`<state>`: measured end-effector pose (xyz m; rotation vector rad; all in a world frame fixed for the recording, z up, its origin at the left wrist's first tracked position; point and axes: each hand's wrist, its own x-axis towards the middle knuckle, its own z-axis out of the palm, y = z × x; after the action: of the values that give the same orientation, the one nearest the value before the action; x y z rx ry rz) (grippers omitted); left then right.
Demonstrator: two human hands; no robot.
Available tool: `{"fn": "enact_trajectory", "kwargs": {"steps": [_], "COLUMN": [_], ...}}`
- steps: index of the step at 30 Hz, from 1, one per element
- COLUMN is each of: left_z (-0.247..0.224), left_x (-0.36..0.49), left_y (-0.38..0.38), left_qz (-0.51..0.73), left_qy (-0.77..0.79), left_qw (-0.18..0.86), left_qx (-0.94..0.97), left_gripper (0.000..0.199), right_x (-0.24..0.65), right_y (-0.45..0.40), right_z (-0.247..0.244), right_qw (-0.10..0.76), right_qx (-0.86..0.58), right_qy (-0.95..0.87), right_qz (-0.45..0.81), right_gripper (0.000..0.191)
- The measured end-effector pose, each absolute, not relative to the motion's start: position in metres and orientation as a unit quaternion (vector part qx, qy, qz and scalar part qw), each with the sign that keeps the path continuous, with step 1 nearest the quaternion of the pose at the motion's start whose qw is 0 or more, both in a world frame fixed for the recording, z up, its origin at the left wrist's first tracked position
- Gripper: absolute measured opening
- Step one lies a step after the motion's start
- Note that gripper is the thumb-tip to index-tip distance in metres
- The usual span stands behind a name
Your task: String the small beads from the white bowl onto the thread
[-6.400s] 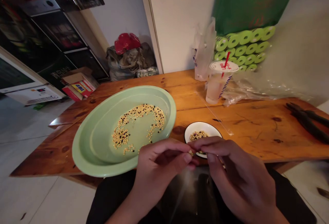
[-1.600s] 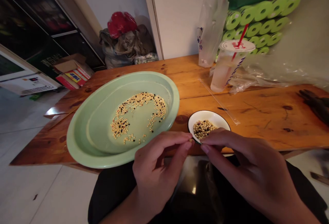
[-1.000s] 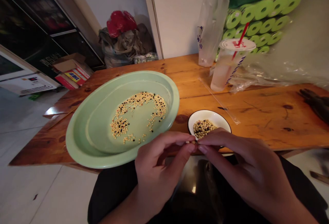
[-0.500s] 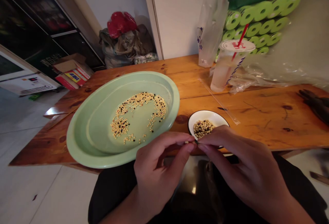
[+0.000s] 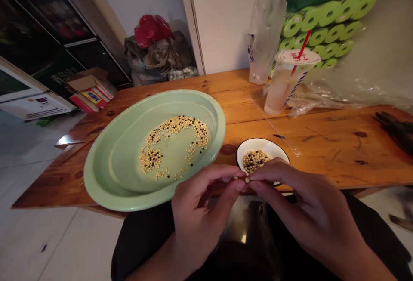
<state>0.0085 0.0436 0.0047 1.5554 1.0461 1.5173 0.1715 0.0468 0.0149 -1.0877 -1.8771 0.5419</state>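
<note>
My left hand (image 5: 206,203) pinches a small pale bead (image 5: 235,178) between thumb and forefinger. Facing it, my right hand (image 5: 300,203) has thumb and forefinger closed on another pale, round bead (image 5: 247,180). The fingertips of both hands nearly meet, just in front of a small white bowl (image 5: 263,144) with a dark rim. Mixed pale and dark beads (image 5: 254,160) lie in that bowl, partly covered by my right hand. To the left, a wide green basin (image 5: 112,160) holds many more pale and black beads (image 5: 151,158), spread in a curved band. Whether a thread joins the beads cannot be seen.
The wooden table (image 5: 325,152) carries a lidded drink cup (image 5: 280,87) with a red straw and a clear plastic strip (image 5: 274,124). Green-wrapped rolls (image 5: 329,14) stand behind. A dark object (image 5: 393,128) lies at the right edge, and an opened carton (image 5: 93,91) at the left.
A dark bead showed at my right fingertips before; a pale one shows there now. My left hand has shifted very slightly right. The basin and bowl have stayed put.
</note>
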Motion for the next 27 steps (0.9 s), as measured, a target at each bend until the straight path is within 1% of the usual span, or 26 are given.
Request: {"fn": "enact_trajectory", "kwargs": {"steps": [3, 8, 11, 14, 20, 23, 27], "left_z": [0.004, 0.003, 0.003, 0.002, 0.000, -0.005, -0.018], "left_x": [0.007, 0.006, 0.006, 0.006, 0.007, 0.011, 0.018], "left_y": [0.045, 0.049, 0.051, 0.051, 0.054, 0.057, 0.064], "left_qz": [0.578, 0.535, 0.524, 0.514, 0.495, 0.488, 0.468], "left_qy": [0.411, 0.410, 0.414, 0.418, 0.433, 0.439, 0.439], "left_qw": [0.356, 0.332, 0.293, 0.254, 0.234, 0.196, 0.095], "left_qx": [0.608, 0.660, 0.685, 0.705, 0.716, 0.728, 0.761], "left_gripper": [0.029, 0.018, 0.016, 0.016, 0.013, 0.013, 0.016], "right_x": [0.172, 0.173, 0.174, 0.175, 0.175, 0.176, 0.182], "right_y": [0.048, 0.050, 0.051, 0.054, 0.059, 0.062, 0.069], "right_z": [0.013, 0.011, 0.010, 0.008, 0.005, 0.001, -0.014], "right_qw": [0.435, 0.420, 0.412, 0.402, 0.375, 0.346, 0.258], "right_qx": [-0.434, -0.429, -0.417, -0.419, -0.428, -0.444, -0.478], "right_qy": [-0.758, -0.783, -0.796, -0.805, -0.820, -0.825, -0.839], "right_qz": [0.217, 0.166, 0.148, 0.119, 0.063, 0.044, 0.034], "right_gripper": [0.018, 0.014, 0.013, 0.015, 0.020, 0.020, 0.021]}}
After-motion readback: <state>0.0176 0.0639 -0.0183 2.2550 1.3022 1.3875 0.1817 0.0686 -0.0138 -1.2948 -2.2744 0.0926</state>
